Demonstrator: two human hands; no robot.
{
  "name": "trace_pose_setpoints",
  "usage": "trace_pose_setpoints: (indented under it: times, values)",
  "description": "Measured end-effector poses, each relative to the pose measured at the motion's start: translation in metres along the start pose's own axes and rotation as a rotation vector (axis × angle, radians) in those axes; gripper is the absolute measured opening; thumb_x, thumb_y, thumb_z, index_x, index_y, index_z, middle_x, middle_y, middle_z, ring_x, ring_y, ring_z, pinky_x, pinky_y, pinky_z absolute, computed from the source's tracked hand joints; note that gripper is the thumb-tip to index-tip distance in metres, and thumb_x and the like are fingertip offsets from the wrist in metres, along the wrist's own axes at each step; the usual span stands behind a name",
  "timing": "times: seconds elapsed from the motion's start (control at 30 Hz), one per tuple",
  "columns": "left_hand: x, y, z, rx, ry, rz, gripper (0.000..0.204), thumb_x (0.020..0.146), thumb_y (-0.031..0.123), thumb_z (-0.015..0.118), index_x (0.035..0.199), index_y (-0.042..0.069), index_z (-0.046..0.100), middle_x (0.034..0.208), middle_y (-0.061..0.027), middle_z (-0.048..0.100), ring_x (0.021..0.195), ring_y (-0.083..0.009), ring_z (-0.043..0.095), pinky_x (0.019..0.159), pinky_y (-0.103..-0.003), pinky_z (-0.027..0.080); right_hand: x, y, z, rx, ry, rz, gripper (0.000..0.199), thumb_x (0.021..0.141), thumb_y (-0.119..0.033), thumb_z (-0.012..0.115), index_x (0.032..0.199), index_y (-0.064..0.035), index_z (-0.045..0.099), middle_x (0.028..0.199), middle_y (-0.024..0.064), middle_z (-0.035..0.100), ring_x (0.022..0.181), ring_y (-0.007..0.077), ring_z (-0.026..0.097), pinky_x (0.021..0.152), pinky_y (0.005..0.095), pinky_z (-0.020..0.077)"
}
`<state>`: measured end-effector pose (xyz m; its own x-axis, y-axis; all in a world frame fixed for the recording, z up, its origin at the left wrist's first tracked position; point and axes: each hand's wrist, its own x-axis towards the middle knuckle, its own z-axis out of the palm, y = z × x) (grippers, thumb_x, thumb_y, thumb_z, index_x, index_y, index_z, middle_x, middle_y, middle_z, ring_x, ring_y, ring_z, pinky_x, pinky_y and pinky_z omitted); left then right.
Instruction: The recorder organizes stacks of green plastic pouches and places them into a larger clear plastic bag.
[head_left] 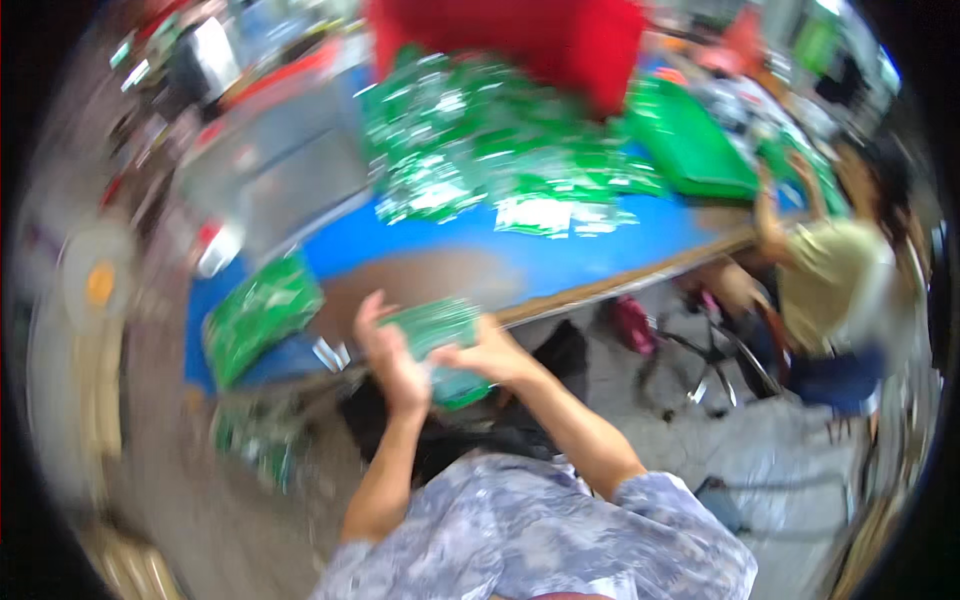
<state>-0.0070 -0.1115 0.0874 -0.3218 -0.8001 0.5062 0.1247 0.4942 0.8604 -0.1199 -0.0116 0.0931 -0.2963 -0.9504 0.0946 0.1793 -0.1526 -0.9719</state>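
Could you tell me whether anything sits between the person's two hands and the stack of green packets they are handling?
Nothing visible does. The left hand and the right hand both already grip the stack of green packets directly, one on each side, at the near edge of the blue table. The picture is motion-blurred, so fine detail is unclear.

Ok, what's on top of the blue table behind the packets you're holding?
On the blue table lies a heap of green packets, with a red bundle above it. Whatever lies beneath the heap is covered.
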Motion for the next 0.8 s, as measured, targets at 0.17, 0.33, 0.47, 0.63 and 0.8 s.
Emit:
trace_pose_setpoints:
  times: [0.17,0.33,0.47,0.63,0.8]
  values:
    - [-0.008,0.013,-0.018,0.037,-0.093,-0.102,0.053,0.105,0.037,0.041,0.145,0.001,0.039,0.125,-0.0162,0.050,0.115,-0.0253,0.048,0.101,-0.039,0.037,-0.012,0.012,0.013,0.059,0.043,0.009,0.071,0.076,-0.028,0.084,0.133,0.0000,0.052,0.122,0.0089,0.064,0.113,0.0175,0.059,0.100,0.0350,0.0472]
    - [0.013,0.078,-0.031,-0.121,-0.272,-0.030,0.073,0.086,0.017,0.076,0.147,0.001,0.037,0.135,-0.0144,0.048,0.124,-0.0258,0.050,0.107,-0.040,0.038,-0.038,0.034,-0.011,0.481,0.158,0.058,0.075,0.075,-0.035,0.080,0.135,0.0002,0.051,0.123,0.0124,0.063,0.113,0.0244,0.062,0.098,0.0396,0.0515]
    - [0.060,0.188,-0.156,-0.032,0.315,0.663,0.076,0.087,0.032,0.071,0.140,-0.012,0.039,0.134,-0.0285,0.053,0.121,-0.0369,0.056,0.103,-0.043,0.045,-0.046,0.019,-0.018,0.522,0.273,0.186,0.071,0.071,-0.041,0.076,0.127,-0.0020,0.057,0.112,0.0116,0.068,0.097,0.0243,0.068,0.082,0.0430,0.0588]
    - [0.091,0.131,-0.096,-0.217,0.326,0.668,0.075,0.087,0.033,0.069,0.139,-0.012,0.040,0.131,-0.0274,0.054,0.119,-0.0355,0.056,0.101,-0.042,0.045,-0.049,0.048,-0.053,0.533,0.320,0.230,0.066,0.078,-0.041,0.073,0.129,-0.0022,0.057,0.114,0.0111,0.069,0.097,0.0252,0.069,0.087,0.0416,0.0572]
    - [0.123,0.142,-0.124,-0.030,0.338,0.898,0.073,0.088,0.035,0.067,0.137,-0.013,0.042,0.127,-0.0260,0.056,0.115,-0.0336,0.057,0.100,-0.041,0.045,-0.059,0.057,-0.040,0.462,0.424,0.324,0.071,0.078,-0.038,0.075,0.133,0.0007,0.053,0.121,0.0146,0.066,0.107,0.0299,0.066,0.094,0.0478,0.0535]
